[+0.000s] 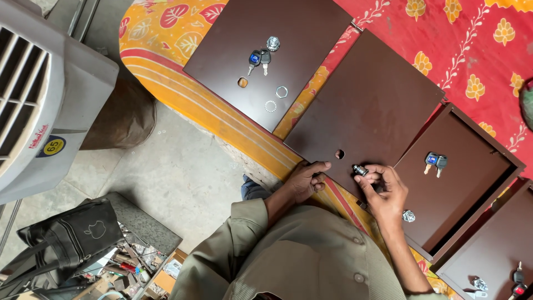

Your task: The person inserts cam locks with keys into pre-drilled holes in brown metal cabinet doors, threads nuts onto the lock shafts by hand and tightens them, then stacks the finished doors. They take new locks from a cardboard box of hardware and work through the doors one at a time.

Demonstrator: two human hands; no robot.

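Observation:
My right hand [385, 191] pinches a small silver cam lock cylinder [360, 170] just right of the round hole [340, 154] in a dark brown metal door panel [369, 103]. Resting on that panel's near edge, my left hand [306, 179] has its fingers curled over the rim beside the hole. The panel lies flat on a red and orange flowered cloth [472, 39].
A second brown panel [266, 33] at the back carries two keys [259, 58], a lock [272, 43], a hex nut [281, 91] and a toothed washer [270, 106]. Another panel [455, 183] on the right holds keys [435, 161]. An air cooler [39, 100] and black bag [66, 241] stand left.

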